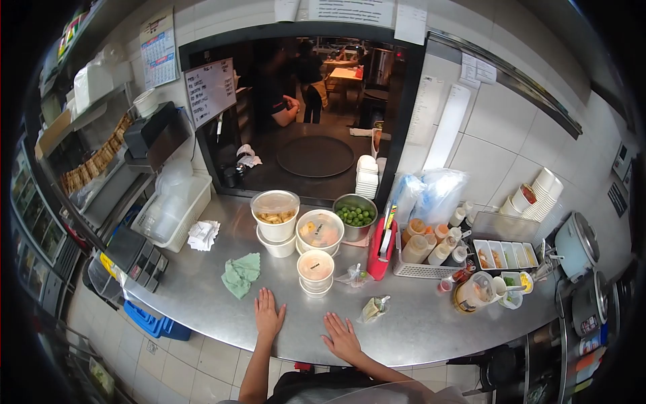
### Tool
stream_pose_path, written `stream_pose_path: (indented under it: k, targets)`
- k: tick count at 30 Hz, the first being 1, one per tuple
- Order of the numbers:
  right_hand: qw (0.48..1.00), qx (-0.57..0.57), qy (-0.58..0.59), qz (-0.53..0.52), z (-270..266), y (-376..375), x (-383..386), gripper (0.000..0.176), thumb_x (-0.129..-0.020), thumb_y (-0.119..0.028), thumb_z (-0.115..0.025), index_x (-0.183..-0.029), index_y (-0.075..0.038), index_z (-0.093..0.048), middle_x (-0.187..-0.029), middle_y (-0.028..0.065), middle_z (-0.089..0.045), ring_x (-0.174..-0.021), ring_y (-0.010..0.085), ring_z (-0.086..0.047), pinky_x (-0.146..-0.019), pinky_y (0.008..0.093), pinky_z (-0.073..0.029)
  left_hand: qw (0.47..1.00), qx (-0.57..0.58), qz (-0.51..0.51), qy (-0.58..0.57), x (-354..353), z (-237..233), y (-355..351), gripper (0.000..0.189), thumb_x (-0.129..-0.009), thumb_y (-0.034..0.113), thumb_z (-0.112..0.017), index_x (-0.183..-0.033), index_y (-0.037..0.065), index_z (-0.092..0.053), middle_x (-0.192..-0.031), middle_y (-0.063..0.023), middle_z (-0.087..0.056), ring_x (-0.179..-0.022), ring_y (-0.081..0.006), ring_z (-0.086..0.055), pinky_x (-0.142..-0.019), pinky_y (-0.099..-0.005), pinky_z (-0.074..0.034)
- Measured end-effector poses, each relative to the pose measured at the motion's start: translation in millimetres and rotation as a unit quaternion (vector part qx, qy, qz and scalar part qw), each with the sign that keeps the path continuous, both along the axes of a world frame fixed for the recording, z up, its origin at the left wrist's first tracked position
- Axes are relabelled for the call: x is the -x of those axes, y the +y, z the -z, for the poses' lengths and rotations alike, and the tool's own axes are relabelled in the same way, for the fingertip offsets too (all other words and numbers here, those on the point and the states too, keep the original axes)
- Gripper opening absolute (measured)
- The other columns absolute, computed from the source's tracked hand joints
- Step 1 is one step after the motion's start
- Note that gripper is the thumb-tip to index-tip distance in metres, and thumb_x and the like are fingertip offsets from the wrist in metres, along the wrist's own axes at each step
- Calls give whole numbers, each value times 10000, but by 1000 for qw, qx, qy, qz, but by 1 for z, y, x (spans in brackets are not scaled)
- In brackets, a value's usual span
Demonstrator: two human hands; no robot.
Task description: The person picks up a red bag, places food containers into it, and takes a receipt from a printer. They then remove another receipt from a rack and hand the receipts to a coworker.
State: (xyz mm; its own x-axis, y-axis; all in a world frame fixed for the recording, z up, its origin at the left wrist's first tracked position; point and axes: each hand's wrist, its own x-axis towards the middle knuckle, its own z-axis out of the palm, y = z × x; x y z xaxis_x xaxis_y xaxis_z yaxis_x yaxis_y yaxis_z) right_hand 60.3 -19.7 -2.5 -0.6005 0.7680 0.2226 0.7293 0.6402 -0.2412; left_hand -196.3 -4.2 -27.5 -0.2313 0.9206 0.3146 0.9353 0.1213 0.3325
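My left hand (pixel 268 315) lies flat on the steel counter (pixel 208 296), fingers spread, just below a crumpled green cloth (pixel 241 275). Flat as well, my right hand (pixel 343 338) rests with fingers apart, left of a small filled plastic bag (pixel 374 309). Beyond both hands stand stacked lidded tubs: one with light brown pieces (pixel 275 207), a wide one with orange contents (pixel 319 230) and a smaller one (pixel 315 267). Behind them is a metal pot of green limes (pixel 355 215).
A red dispenser (pixel 383 250), a basket of squeeze bottles (pixel 431 269) and a jug (pixel 474 291) stand to the right. White basket (pixel 176 232) and dark drawers (pixel 128 254) are left. Through the hatch, a round tray (pixel 315 156) and people (pixel 269 97) show.
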Motion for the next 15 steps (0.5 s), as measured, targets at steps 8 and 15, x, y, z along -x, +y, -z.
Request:
stream_pose_path:
  k: [8,15]
  targets:
    - [1000,1,8,3,5,-1,-2,575,-899,-386,-440,-1361,-62,-327,-1431,87,-302,-1320,210,-281,-1049,470,-223,999,-31,-14,-11,-6,-17,-4,788,-811,357,-576,-1369,-61,-210,-1437,-241,-192,-1346,-349,-172,-1075,-485,-159]
    - [1000,-5,20,1,8,-1,-2,573,-894,-384,-452,-1353,-61,-341,-1422,88,-319,-1317,208,-286,-1040,474,-231,999,-32,-21,30,-10,-26,-10,838,-798,369,-591,-1381,-58,-165,-1449,-241,-148,-1356,-353,-132,-1076,-500,-135]
